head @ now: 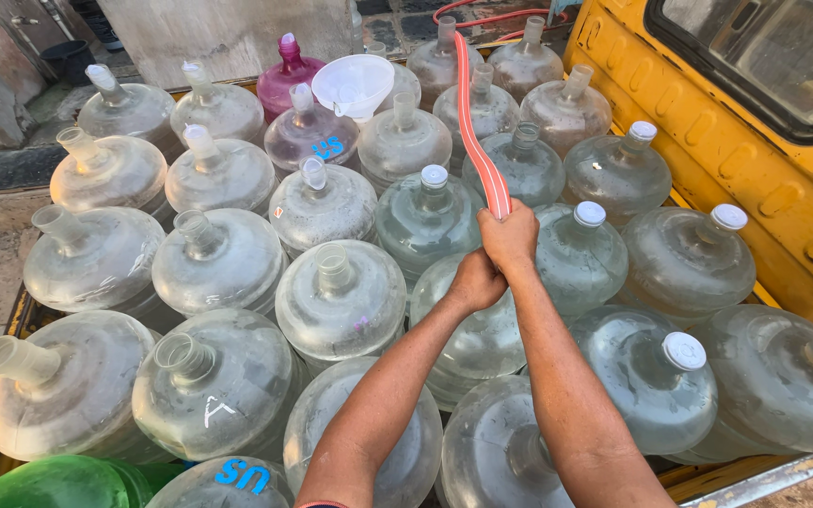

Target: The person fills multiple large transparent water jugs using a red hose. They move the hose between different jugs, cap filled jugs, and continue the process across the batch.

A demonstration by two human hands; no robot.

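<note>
Right hand is clenched round the near end of a flat red-and-white hose, whose long axis runs far over the water jugs. Left hand, just nearer, is closed beneath; what it grips is hidden.

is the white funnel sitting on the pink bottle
No, the white funnel rests in the neck of a clear bottle beside the pink bottle, which shows its own cap.
</note>
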